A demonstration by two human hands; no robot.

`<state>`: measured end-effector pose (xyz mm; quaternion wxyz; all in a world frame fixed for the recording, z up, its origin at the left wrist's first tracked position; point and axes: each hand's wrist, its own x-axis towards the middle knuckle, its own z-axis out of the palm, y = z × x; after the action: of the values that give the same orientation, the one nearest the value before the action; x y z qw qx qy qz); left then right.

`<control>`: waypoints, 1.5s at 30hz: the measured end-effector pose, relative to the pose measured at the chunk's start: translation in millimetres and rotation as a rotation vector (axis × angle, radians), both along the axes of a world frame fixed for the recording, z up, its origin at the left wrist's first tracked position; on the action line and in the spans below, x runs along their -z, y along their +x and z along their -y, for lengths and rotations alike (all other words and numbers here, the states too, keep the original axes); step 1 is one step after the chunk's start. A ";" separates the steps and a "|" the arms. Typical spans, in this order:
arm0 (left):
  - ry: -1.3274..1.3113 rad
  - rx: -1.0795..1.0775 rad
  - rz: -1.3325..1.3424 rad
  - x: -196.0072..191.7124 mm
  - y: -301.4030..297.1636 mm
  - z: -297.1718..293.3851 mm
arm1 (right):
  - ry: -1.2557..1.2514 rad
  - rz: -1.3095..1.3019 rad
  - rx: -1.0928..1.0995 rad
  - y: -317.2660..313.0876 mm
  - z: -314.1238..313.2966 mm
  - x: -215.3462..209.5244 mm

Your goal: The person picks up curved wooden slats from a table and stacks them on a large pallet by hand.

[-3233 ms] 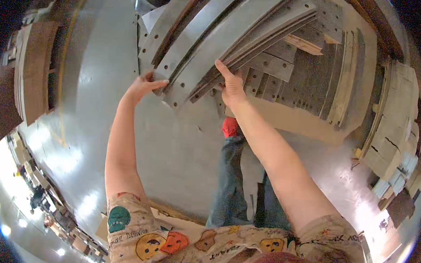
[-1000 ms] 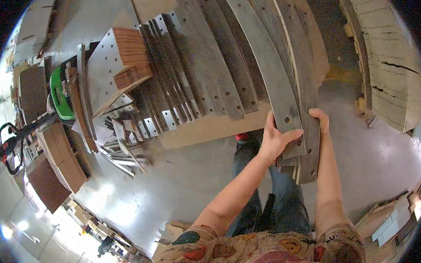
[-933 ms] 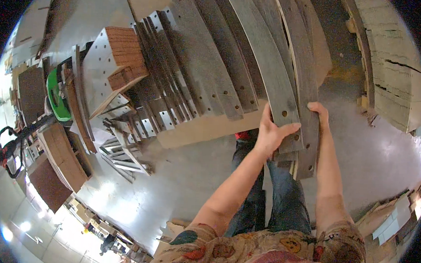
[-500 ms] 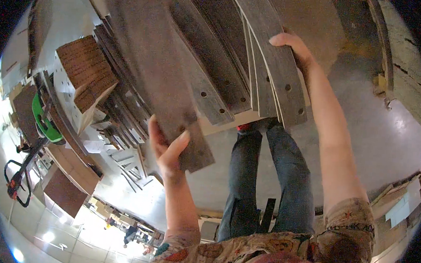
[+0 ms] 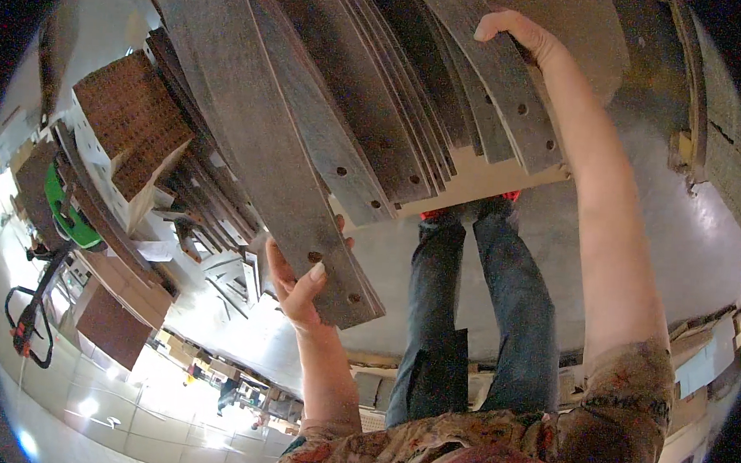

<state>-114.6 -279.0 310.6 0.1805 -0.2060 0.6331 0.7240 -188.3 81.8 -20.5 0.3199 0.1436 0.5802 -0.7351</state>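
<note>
My left hand is closed around the near end of a long grey-brown wooden plank with holes drilled near its end. Its thumb presses the top face by a hole, and fingertips show past the far edge. A second board seems to lie under it at that end. At the upper right, my right hand grips the edge of another drilled plank, thumb on top and the other fingers mostly hidden. Between them, several similar planks lie fanned on a pale board.
A stack of brown boards stands at the left, with more long strips beside it. Farther left are a green machine part and a black-handled tool or cart. Rough panels line the right side.
The plank in my left hand has come down slightly toward me and is less blurred. My right hand has shifted a little upward, and the plank's near end there has moved up and right.
</note>
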 end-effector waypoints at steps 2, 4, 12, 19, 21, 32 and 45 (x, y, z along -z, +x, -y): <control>-0.003 -0.044 -0.018 7.5 -3.5 2.1 | 0.076 -0.121 -0.012 3.6 9.2 -68.5; -0.073 -0.067 -0.002 24.7 -8.0 26.0 | 0.243 -0.035 -0.062 -4.0 25.6 -120.6; 0.020 -0.062 -0.013 70.6 -49.9 46.6 | 0.674 -0.060 -0.231 -21.1 53.0 -83.0; 0.023 -0.020 -0.025 55.2 -46.0 42.7 | 0.254 0.099 0.250 -47.9 68.5 -173.7; 0.043 -0.051 -0.032 49.4 -30.6 30.2 | 0.320 0.007 0.191 -42.6 58.3 -183.8; 0.208 0.517 0.163 51.1 41.2 -163.7 | 0.426 0.186 0.557 46.3 24.2 -230.8; -0.431 0.326 0.491 42.0 180.8 75.2 | 0.836 -0.125 -0.135 -3.7 -39.3 3.9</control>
<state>66.2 -354.2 268.7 0.3926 -0.3033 0.7336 0.4645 -192.0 121.1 -24.5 0.2459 0.1777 0.8547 -0.4213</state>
